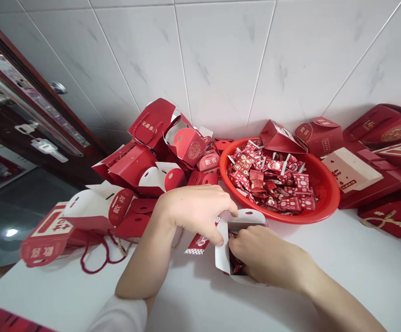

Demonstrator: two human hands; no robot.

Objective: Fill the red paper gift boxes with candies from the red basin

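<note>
A small open gift box with white inner flaps stands on the white table, with dark red wrapped sweets inside. My left hand grips its left edge, thumb at the side flap and fingers towards the back. My right hand reaches down into the box; its fingertips are hidden, so I cannot tell what they touch. Beneath my left hand lies a red and white packet. Just behind the box, a red plastic basin holds many red-wrapped sweets.
Several red gift boxes crowd the left side, some with open flaps and cord handles. More boxes stand at the right. A white tiled wall rises behind, and a dark door with keys is at the left.
</note>
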